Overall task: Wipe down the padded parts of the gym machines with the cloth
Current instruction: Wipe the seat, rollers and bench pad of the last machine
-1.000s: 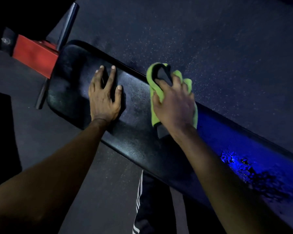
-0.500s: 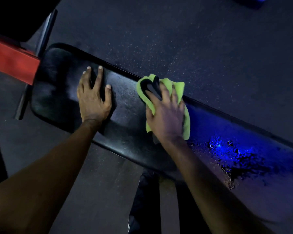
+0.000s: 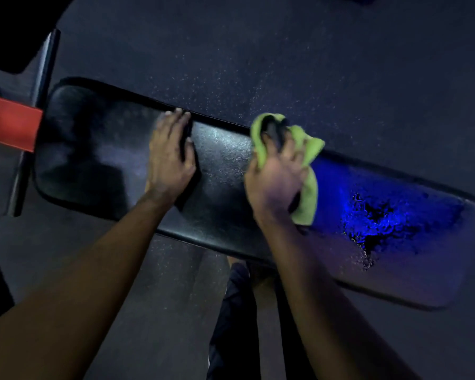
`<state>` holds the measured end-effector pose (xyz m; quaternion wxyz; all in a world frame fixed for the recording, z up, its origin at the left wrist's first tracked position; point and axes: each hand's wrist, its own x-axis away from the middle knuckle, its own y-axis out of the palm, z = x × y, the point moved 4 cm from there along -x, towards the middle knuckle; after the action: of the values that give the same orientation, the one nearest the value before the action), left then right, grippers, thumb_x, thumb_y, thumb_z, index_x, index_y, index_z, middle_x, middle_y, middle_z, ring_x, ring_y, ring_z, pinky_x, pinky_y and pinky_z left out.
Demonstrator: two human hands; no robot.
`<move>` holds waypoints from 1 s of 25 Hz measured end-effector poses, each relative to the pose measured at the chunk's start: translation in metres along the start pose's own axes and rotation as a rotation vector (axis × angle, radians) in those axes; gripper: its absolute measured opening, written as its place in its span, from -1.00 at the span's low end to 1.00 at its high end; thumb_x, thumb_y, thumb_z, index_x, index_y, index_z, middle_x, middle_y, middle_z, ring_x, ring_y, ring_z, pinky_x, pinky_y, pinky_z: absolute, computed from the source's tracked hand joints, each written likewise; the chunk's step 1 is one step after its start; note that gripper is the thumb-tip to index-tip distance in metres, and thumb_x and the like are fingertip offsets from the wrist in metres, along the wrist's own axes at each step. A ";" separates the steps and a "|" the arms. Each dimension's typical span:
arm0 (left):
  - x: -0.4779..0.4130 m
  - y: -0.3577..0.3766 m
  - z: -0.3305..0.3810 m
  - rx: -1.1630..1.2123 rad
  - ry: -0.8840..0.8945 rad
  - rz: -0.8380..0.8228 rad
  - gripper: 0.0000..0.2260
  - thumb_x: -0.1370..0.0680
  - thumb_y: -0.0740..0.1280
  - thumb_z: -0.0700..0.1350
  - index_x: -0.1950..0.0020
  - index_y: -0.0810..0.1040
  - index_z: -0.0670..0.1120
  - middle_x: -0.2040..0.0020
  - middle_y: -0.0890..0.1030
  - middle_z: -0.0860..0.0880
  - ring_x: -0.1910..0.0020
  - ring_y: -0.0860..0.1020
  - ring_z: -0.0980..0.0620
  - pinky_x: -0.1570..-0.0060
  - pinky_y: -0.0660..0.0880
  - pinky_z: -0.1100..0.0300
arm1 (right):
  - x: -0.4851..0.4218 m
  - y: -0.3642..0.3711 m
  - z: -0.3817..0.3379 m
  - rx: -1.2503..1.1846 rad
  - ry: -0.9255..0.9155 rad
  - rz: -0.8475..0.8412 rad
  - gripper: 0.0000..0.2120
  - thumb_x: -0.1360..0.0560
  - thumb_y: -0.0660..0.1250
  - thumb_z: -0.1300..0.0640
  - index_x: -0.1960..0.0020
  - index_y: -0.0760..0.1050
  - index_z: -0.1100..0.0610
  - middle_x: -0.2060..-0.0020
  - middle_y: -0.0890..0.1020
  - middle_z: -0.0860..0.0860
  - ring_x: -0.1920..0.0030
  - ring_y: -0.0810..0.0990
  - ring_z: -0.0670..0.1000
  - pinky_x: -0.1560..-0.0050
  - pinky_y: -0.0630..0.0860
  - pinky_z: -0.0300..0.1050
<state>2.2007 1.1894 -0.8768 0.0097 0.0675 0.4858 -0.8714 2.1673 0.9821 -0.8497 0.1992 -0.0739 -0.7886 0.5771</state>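
Note:
A long black padded bench [image 3: 225, 187] runs from the left to the lower right. My left hand [image 3: 170, 160] lies flat on the pad, with its fingertips at the far edge. To the right of it, my right hand [image 3: 277, 182] grips a bunched lime-green cloth [image 3: 309, 193] against the pad's middle. Part of the cloth sticks up past my fingers at the pad's far edge. A wet, blotchy patch [image 3: 376, 218] lit blue covers the pad's right part.
A red frame piece [image 3: 8, 127] and a black metal bar [image 3: 40, 86] stand at the bench's left end. Dark speckled rubber flooring [image 3: 285, 50] surrounds the bench. A leg in dark trousers [image 3: 231, 311] shows below the pad's near edge.
The cloth was spread under my right palm and is now bunched in my fingers. My left hand's fingertips have reached the pad's far edge. The view now takes in the bench's right end.

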 end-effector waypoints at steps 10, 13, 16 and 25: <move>-0.007 0.030 0.034 -0.104 0.068 -0.174 -0.66 -0.70 0.11 -0.10 -0.45 0.40 -0.13 -0.45 0.43 -0.10 -0.50 0.31 -0.07 -0.46 0.24 -0.06 | 0.016 -0.031 0.113 0.019 -0.038 -0.003 -0.53 -0.53 0.29 -0.06 -0.45 0.44 -0.18 -0.55 0.31 -0.02 -0.51 0.29 0.21 -0.33 0.43 0.23; -0.007 0.030 0.038 -0.119 0.062 -0.170 -0.65 -0.70 0.12 -0.07 -0.45 0.40 -0.13 -0.46 0.42 -0.10 -0.50 0.31 -0.07 -0.47 0.23 -0.08 | 0.021 -0.033 0.135 -0.053 0.133 0.073 -0.53 -0.52 0.25 -0.06 -0.43 0.47 -0.13 -0.55 0.30 0.01 -0.49 0.30 0.25 -0.32 0.42 0.25; -0.009 0.031 0.038 -0.051 0.020 -0.127 -0.67 -0.67 0.18 -0.09 -0.42 0.45 -0.12 -0.44 0.45 -0.08 -0.49 0.32 -0.06 -0.48 0.23 -0.06 | 0.016 -0.018 0.090 -0.028 0.184 0.069 -0.46 -0.52 0.17 -0.10 -0.50 0.38 -0.13 -0.56 0.27 0.02 -0.51 0.26 0.29 -0.29 0.43 0.29; -0.006 0.061 0.087 0.059 0.111 -0.144 -0.68 -0.65 0.22 -0.15 -0.37 0.54 -0.18 -0.38 0.54 -0.13 -0.45 0.40 -0.10 -0.50 0.23 -0.08 | 0.032 -0.014 0.111 0.039 -0.156 -0.036 -0.45 -0.55 0.24 -0.11 -0.54 0.32 -0.16 -0.58 0.24 0.01 -0.57 0.18 0.25 -0.30 0.47 0.31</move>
<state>2.2026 1.0830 -0.8826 -0.0819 0.0806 0.4633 -0.8787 2.0956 0.8902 -0.8573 0.1490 -0.0105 -0.7916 0.5925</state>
